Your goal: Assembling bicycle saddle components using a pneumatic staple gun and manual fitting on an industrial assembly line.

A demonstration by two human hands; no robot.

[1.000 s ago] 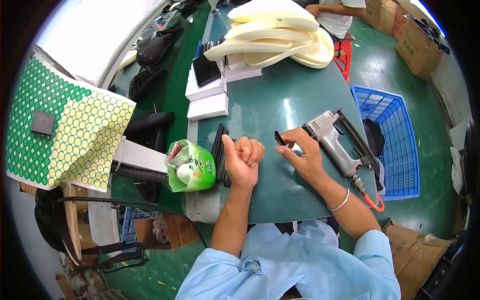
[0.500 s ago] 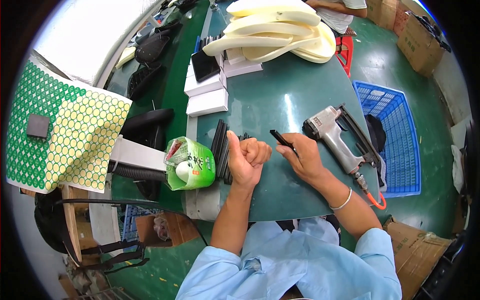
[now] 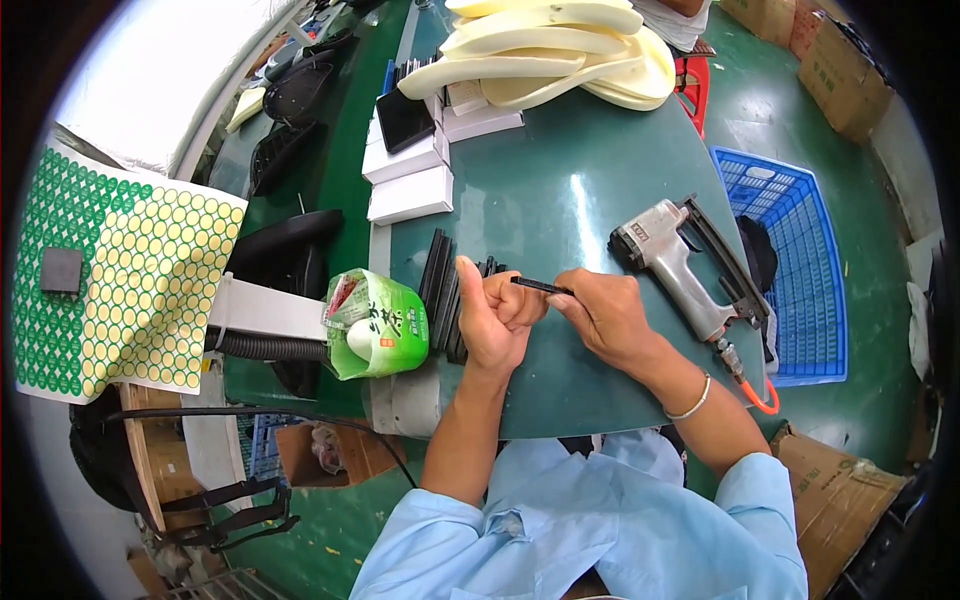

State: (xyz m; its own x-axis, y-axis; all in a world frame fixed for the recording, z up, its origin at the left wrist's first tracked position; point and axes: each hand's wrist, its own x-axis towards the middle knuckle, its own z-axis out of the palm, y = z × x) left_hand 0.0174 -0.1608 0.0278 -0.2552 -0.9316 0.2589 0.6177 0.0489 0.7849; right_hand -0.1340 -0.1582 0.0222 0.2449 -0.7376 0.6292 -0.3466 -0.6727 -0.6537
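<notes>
Pinched between the thumb and fingers of my right hand (image 3: 607, 318) is a thin black staple strip (image 3: 537, 285), held nearly level with its free end pointing left. That end reaches the curled fingers of my left hand (image 3: 494, 315), whose thumb stands up. Whatever lies inside the left fingers is hidden. Beside and partly behind my left hand, several more black staple strips (image 3: 437, 275) lie on the green table (image 3: 540, 390). A silver pneumatic staple gun (image 3: 672, 255) rests to the right of my right hand, joined to an orange hose (image 3: 765, 398).
A green pouch (image 3: 398, 330) stands left of my hands. White boxes (image 3: 411, 194) with a black phone (image 3: 404, 120) on top, and a pile of cream foam pieces (image 3: 540, 45), are at the back. A blue crate (image 3: 815, 270) stands right of the table, near cardboard boxes (image 3: 835, 500).
My right hand has turned the staple strip from a slant to nearly level, and its end has come to my left fingers. The left hand has barely moved.
</notes>
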